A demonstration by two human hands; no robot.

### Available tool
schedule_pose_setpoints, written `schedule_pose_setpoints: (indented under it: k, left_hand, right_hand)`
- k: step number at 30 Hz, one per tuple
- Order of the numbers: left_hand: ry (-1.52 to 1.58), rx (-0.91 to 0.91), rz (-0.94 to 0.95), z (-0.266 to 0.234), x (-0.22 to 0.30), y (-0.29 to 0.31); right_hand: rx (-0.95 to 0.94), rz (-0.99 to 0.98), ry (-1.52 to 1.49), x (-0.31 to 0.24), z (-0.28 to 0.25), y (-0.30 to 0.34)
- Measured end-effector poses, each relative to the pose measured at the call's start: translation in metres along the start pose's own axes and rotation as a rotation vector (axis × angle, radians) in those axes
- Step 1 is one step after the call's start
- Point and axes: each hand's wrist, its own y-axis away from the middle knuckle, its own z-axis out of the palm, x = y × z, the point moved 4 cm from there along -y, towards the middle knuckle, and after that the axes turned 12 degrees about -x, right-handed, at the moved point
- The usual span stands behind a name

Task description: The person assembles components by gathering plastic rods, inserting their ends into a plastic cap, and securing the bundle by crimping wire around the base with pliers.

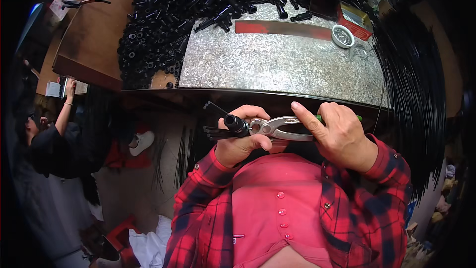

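Observation:
My left hand [233,154] is closed around a black tubular part [235,124] with several thin black rods [216,133] sticking out to its left. In my right hand [342,131] is a pair of pincers [283,127] with a silvery head and green grips. Its jaws lie against the near end of the tubular part, between my left thumb and fingers. My right index finger stretches along the upper handle. Whether the jaws bite on a wire there is too small to tell. Both hands are in front of my body, just off the table's front edge.
Beyond my hands is a speckled grey tabletop [282,67]. A heap of black tubular parts [198,7] covers its far left. A reddish flat strip [282,29], a white bowl [342,36] and a red box [354,21] lie behind. Long black rods [411,84] hang at right; another person [54,139] sits left.

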Motion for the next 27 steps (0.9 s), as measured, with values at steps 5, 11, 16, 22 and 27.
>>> schedule_pose_setpoints:
  k: [5, 11, 16, 22, 27]
  left_hand:
    - [0.001, 0.144, -0.063, 0.004, 0.003, -0.002]
    - [0.056, 0.098, -0.057, 0.002, 0.0, -0.003]
    - [0.046, 0.093, -0.024, -0.001, -0.001, -0.004]
    - [-0.096, 0.07, -0.164, 0.004, 0.006, -0.004]
    - [-0.2, -0.007, -0.154, 0.005, 0.007, -0.003]
  right_hand:
    - [-0.028, 0.005, 0.015, 0.0, -0.003, -0.001]
    - [-0.098, 0.037, -0.18, 0.002, 0.003, 0.001]
    - [0.014, 0.035, -0.077, 0.008, -0.007, 0.0]
    - [-0.047, -0.008, -0.017, 0.004, -0.012, 0.012]
    - [-0.083, -0.009, 0.015, 0.001, -0.017, 0.015]
